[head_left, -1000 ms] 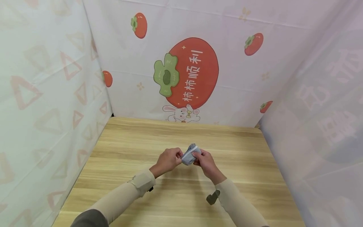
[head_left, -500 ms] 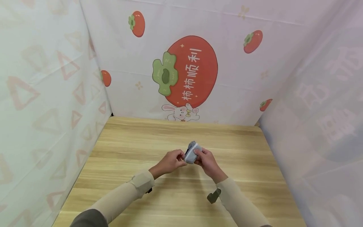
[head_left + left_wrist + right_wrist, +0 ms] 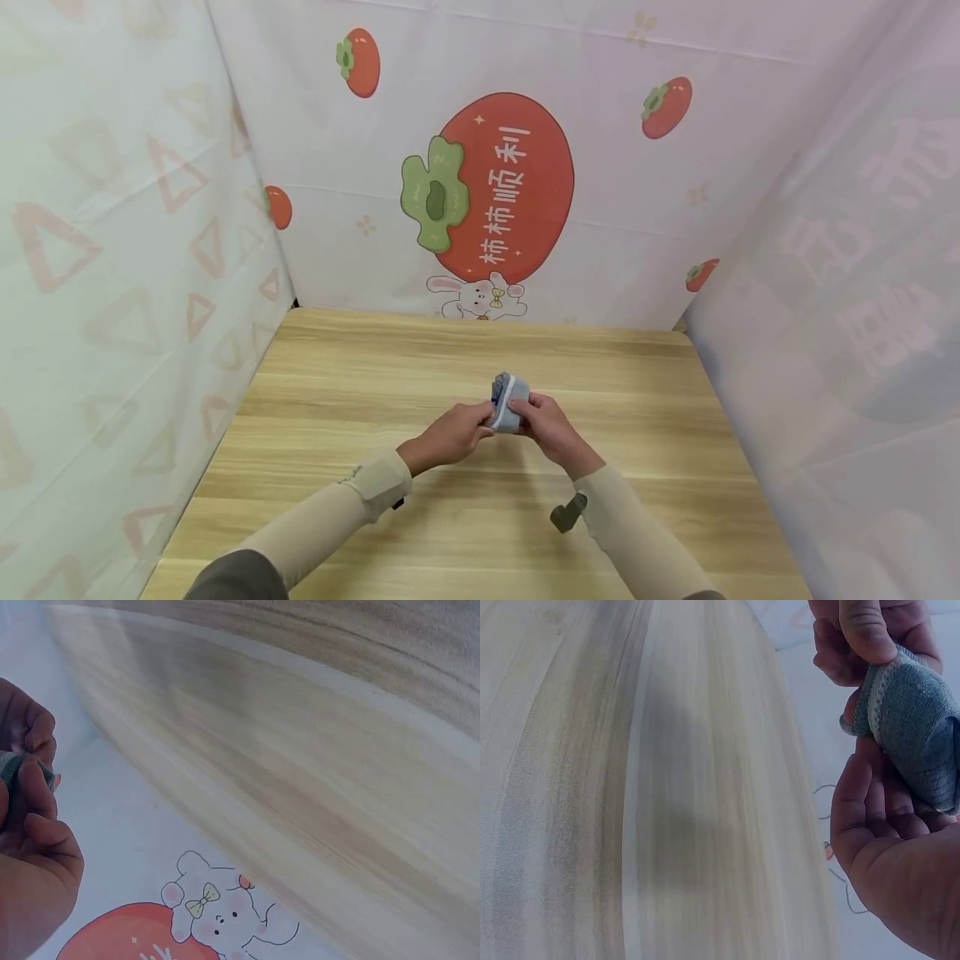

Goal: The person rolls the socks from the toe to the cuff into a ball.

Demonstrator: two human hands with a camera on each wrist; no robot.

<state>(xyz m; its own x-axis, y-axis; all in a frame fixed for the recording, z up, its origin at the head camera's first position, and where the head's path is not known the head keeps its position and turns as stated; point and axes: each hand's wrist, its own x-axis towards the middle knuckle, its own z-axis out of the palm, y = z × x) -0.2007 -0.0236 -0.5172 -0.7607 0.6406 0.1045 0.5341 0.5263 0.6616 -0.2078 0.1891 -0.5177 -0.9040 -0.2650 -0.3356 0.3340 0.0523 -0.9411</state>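
A small folded grey-blue knit sock (image 3: 517, 410) with a white stitched edge is held up in front of me above the table. My right hand (image 3: 555, 432) grips its right side, thumb on the near face. At its left edge my left hand (image 3: 452, 435) pinches the fabric by the white band. Close up in the right wrist view, the left thumb presses on the rim of the sock (image 3: 919, 724), while the right hand's fingers (image 3: 881, 799) curl beneath it. The left wrist view catches only a sliver of the sock (image 3: 10, 766), mostly hidden behind fingers.
Below the hands lies a wood-grain table (image 3: 360, 358). A white cloth backdrop (image 3: 600, 275) with printed persimmons and a rabbit hangs behind its far edge. Cloth walls stand at the left (image 3: 135, 250) and right (image 3: 832, 333).
The sock has turned so that its white edge stands more upright. My left hand has shifted slightly right and its fingers have closed on that edge. My right hand keeps its grip.
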